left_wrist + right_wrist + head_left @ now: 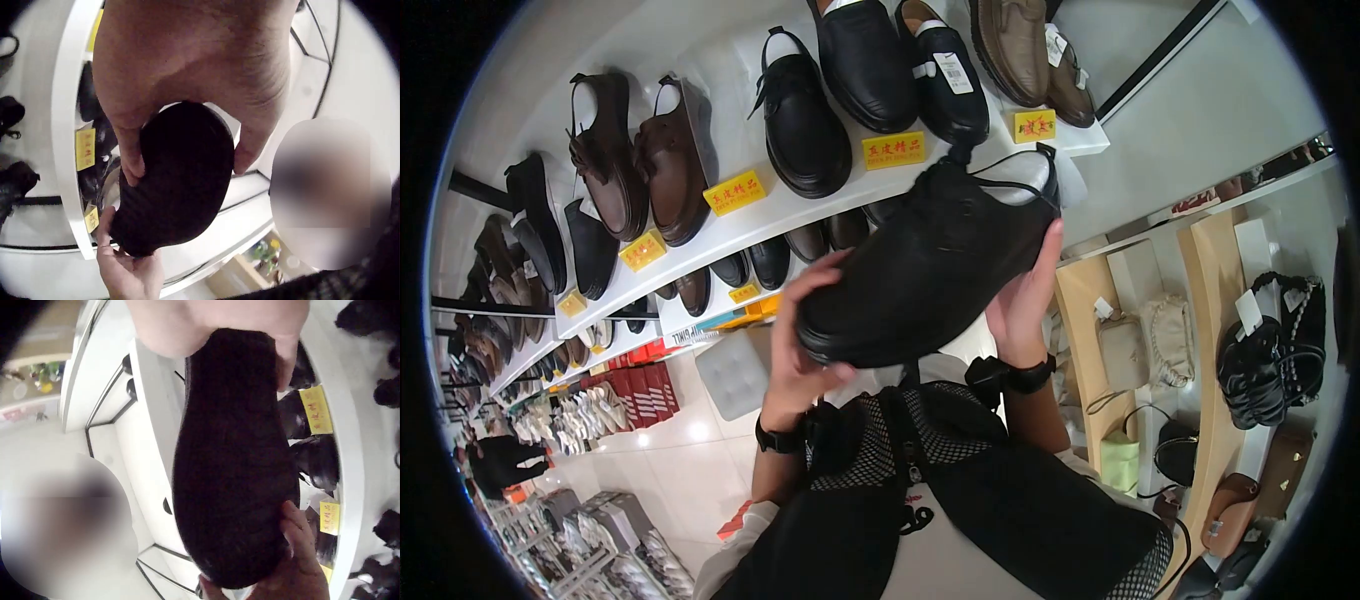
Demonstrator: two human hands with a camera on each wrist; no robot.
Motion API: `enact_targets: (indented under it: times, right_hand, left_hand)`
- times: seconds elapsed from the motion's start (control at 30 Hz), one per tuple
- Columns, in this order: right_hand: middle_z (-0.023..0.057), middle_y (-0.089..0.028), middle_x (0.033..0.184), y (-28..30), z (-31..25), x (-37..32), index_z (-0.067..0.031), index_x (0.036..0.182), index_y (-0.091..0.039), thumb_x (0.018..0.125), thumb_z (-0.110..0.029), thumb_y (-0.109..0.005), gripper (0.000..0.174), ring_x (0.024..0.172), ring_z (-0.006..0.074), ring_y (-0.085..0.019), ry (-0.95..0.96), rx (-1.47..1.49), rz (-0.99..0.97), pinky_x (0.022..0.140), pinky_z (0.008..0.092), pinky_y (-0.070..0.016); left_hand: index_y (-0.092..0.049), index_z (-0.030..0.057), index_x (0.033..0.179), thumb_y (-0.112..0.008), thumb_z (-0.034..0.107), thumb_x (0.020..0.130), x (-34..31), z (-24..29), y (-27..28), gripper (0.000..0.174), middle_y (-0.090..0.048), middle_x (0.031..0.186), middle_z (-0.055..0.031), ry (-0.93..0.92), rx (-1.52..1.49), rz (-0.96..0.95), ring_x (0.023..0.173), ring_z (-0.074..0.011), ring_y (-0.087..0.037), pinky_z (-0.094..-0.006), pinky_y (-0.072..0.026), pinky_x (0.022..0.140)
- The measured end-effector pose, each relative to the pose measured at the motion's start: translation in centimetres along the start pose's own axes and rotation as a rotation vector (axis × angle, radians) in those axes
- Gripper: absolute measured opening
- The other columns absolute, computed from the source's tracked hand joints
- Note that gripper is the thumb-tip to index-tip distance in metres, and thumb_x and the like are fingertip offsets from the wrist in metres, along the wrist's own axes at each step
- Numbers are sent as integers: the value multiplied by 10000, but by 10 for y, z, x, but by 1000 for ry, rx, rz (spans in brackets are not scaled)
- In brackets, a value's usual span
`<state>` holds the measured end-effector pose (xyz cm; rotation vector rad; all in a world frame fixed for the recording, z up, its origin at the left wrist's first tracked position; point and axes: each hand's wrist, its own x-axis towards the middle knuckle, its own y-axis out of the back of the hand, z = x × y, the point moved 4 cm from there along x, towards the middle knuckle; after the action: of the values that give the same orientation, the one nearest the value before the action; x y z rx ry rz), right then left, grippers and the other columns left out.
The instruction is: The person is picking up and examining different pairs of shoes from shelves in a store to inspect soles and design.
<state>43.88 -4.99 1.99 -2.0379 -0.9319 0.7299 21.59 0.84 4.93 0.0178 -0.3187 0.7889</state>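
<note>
Now | left hand point(797, 345) and right hand point(1020, 300) grip black shoe point(930, 265) | yellow shelf tags point(893, 150): red writing illegible

**Hidden and unreadable parts around a held shoe**

The black shoe point(920, 270) covers the palms of the left hand point(795, 345) at its toe and the right hand point(1022, 300) at its heel. The print on the yellow tags point(893, 150) is too small to read. The top-row shoes point(862, 60) are cut off by the picture's edge. A blurred patch point(331, 194) hides part of each wrist view.
</note>
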Motion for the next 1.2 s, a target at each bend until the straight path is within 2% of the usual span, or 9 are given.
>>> enact_targets:
  times: [0.1, 0.23, 0.6, 0.67, 0.73, 0.77, 0.9, 1.03, 1.2]
  right_hand:
    - [109, -414, 1330, -2, -10, -14, -147, 1417, -111, 926, -264, -583, 691, 1179, 214, -460, 365, -176, 34, 1035, 376, -342]
    - [61, -381, 1222, -14, -3, -38, -111, 1302, -214, 754, -278, -750, 785, 1123, 164, -401, 557, -490, -27, 986, 305, -307]
    - [53, -333, 1164, -12, -3, -30, -55, 1220, -248, 713, -460, -747, 819, 1111, 148, -348, 468, -481, -91, 1001, 302, -249]
    - [58, -330, 1179, 5, -4, -26, -46, 1230, -247, 714, -524, -733, 855, 1138, 152, -342, 463, -503, -91, 1012, 310, -243]
    - [109, -265, 1475, 41, 0, -22, -98, 1485, 48, 836, -528, -593, 1009, 1327, 238, -330, 425, -378, -366, 1102, 388, -261]
    - [95, -342, 1291, -2, -10, -22, 0, 1362, -219, 678, -791, -568, 1103, 1202, 180, -372, 497, -614, -226, 1029, 321, -273]
    - [100, -412, 1281, -21, -23, -18, 8, 1388, -267, 785, -677, -562, 959, 1116, 197, -487, 410, -753, -354, 973, 325, -363]
    - [123, -533, 1184, -28, -20, -14, 6, 1323, -412, 941, -370, -493, 542, 819, 141, -617, 288, -693, -311, 555, 226, -486]
    - [82, -629, 889, -11, -20, -8, 7, 1267, -456, 955, -303, -470, 440, 549, 124, -593, 171, -752, -244, 390, 196, -386]
  left_hand:
    - [-351, 47, 1352, -744, 215, 596, 4, -5, 8, 868, -396, 1360, -179, 47, -211, 280, 1276, -284, -400, -382, -295, 1083]
    - [-206, -1, 1438, -634, 271, 737, 7, -13, 30, 865, -391, 1387, -196, -14, -465, 394, 1305, -296, -383, -436, -290, 1105]
    - [-238, 25, 1414, -630, 189, 708, 8, -3, 46, 825, -451, 1269, -148, -11, -484, 423, 1215, -282, -481, -398, -367, 1071]
    - [-262, 32, 1391, -682, 387, 763, 6, -4, 47, 835, -457, 1240, -124, -13, -338, 448, 1103, -226, -545, -312, -498, 909]
    - [-313, 23, 1355, -641, 496, 786, 4, -7, 53, 809, -492, 1173, -106, -12, -258, 454, 945, -174, -565, -251, -491, 742]
    - [-363, 14, 1320, -599, 604, 809, 1, -9, 57, 815, -527, 1106, -89, -6, -180, 457, 788, -121, -586, -190, -484, 576]
    - [-520, 53, 1164, -327, 613, 938, -8, -23, 69, 634, -595, 729, -14, 155, -18, 725, 380, -49, -354, -187, -225, 346]
    - [-566, 67, 1055, -364, 573, 948, -5, -20, 69, 555, -564, 625, 18, 292, -146, 745, 356, -35, -325, -181, -217, 331]
    - [-566, 55, 921, -431, 499, 957, 3, -6, 56, 465, -515, 572, 32, 413, -112, 708, 370, -20, -343, -170, -224, 328]
